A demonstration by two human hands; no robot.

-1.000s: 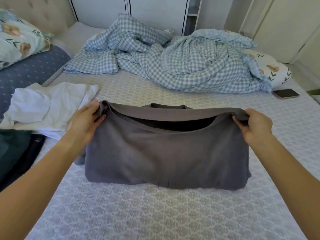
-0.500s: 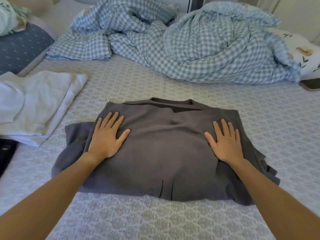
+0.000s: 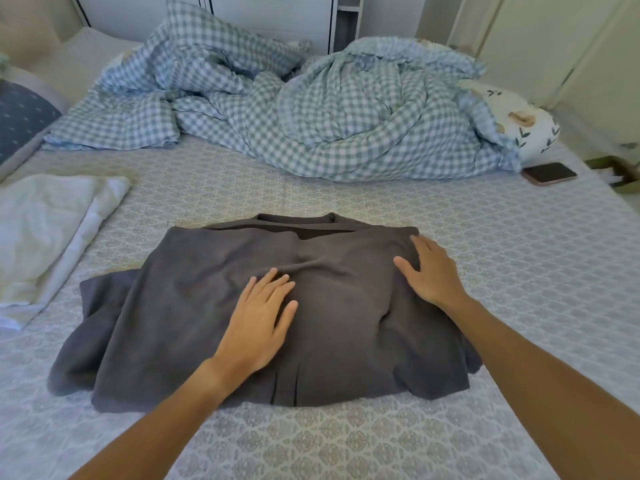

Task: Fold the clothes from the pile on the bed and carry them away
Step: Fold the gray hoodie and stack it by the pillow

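Grey top (image 3: 214,317) folded, centre frame on bed (image 3: 519,271) — both hands, left hand (image 3: 258,315) and right hand (image 3: 431,271), flat, fingers spread, pressing. Lower-left layer possibly loose — lifting could spill the fold.

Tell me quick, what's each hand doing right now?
Left hand: open, fingers straight, lying flat on the middle of the grey garment.
Right hand: open, fingers spread, lying flat on the garment's upper right part.
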